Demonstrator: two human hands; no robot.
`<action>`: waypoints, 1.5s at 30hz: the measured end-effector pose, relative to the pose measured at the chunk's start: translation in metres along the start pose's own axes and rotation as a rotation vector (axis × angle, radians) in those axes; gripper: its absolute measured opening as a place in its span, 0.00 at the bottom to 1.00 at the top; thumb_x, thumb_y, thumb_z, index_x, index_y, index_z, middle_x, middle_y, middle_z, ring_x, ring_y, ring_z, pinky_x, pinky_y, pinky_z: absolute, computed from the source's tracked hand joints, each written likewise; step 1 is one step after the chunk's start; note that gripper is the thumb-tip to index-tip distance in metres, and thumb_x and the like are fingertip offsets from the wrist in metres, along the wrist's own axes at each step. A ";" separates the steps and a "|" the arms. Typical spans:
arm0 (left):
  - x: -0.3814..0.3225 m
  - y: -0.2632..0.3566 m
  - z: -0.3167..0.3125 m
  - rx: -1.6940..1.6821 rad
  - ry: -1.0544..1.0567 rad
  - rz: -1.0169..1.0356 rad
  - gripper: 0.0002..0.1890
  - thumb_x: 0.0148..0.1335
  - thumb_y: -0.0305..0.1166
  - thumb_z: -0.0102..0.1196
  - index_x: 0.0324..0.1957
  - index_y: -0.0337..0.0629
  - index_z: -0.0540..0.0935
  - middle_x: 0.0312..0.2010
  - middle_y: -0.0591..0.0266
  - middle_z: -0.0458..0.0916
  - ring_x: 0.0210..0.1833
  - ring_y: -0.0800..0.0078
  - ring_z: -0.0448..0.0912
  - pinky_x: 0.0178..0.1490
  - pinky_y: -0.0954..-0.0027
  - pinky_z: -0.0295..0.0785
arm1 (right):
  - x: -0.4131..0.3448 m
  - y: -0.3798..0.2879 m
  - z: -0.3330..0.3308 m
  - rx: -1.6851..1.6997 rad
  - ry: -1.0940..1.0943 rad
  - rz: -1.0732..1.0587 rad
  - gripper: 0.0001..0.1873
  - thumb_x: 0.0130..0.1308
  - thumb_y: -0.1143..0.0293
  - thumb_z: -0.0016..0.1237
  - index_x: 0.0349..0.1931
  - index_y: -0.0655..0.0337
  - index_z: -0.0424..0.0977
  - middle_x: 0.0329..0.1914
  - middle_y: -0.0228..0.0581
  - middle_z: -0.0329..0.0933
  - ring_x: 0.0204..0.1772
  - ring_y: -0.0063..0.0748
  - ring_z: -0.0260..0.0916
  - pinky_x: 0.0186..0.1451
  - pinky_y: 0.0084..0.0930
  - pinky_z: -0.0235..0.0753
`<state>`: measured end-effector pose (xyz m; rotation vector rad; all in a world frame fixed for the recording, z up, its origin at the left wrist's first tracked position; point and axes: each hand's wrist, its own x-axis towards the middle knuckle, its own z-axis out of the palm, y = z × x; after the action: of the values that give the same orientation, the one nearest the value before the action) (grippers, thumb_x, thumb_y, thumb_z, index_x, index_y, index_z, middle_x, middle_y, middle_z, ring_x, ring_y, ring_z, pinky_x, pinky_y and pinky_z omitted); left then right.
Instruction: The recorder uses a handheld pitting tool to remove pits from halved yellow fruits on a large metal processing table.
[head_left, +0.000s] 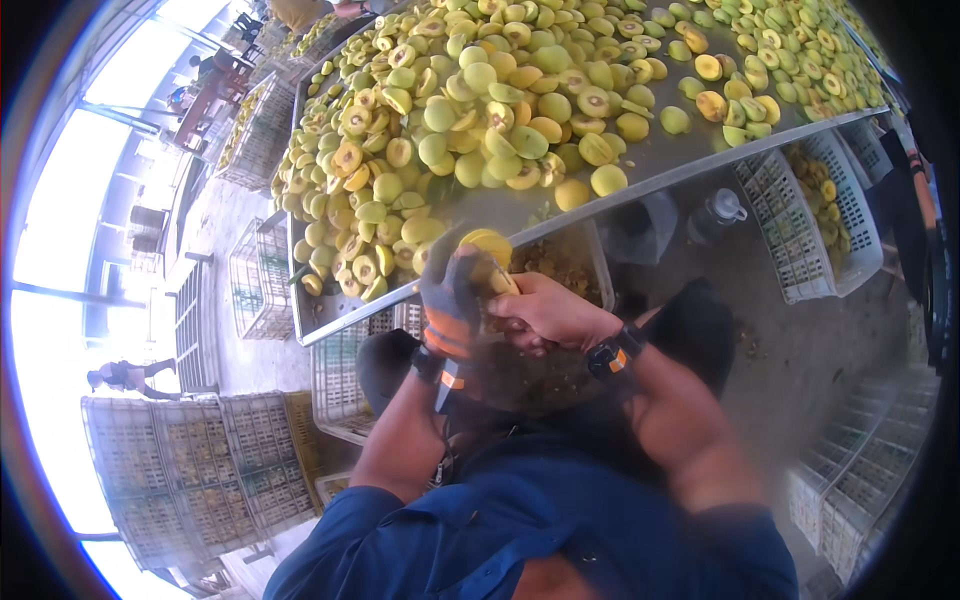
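Observation:
My left hand, in a grey and orange glove, holds a yellow-green fruit that looks cut, at the near edge of a metal-rimmed table. Bare and closed, my right hand grips a small tool with a yellowish part against the fruit; its blade or tip cannot be made out. Heaped on the table are whole and halved fruits, some halves showing brown centres. Beneath the hands, partly hidden, a container of brownish scraps stands under the table edge.
Plastic crates stand at the left, below the table's left corner and at lower right. A white crate of fruit and a lidded clear jug are under the table's right side. People are in the background, one at far left.

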<state>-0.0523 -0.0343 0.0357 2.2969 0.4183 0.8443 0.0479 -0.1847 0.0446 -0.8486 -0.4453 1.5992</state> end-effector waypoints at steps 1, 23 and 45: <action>-0.001 -0.001 0.003 0.017 0.022 0.044 0.15 0.57 0.21 0.60 0.48 0.39 0.80 0.50 0.49 0.82 0.48 0.49 0.83 0.49 0.59 0.81 | 0.000 -0.001 0.002 0.000 -0.005 0.003 0.13 0.77 0.66 0.44 0.29 0.53 0.63 0.20 0.23 0.61 0.15 0.16 0.56 0.17 0.21 0.57; -0.005 -0.013 -0.010 -0.509 -0.068 -0.298 0.29 0.75 0.54 0.52 0.57 0.34 0.77 0.38 0.57 0.84 0.36 0.74 0.81 0.38 0.71 0.76 | 0.004 0.007 0.010 0.109 -0.178 0.099 0.12 0.78 0.66 0.41 0.31 0.54 0.61 0.20 0.23 0.57 0.15 0.16 0.56 0.18 0.22 0.60; -0.009 -0.036 -0.005 0.350 0.111 0.367 0.18 0.63 0.22 0.61 0.55 0.32 0.78 0.40 0.48 0.82 0.39 0.53 0.82 0.43 0.62 0.78 | 0.009 0.025 0.016 -0.077 0.045 -0.068 0.10 0.77 0.66 0.45 0.35 0.61 0.72 0.23 0.29 0.66 0.21 0.21 0.64 0.22 0.21 0.64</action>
<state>-0.0650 -0.0099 0.0099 2.7099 0.2033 1.1573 0.0191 -0.1789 0.0349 -0.9166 -0.5013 1.5057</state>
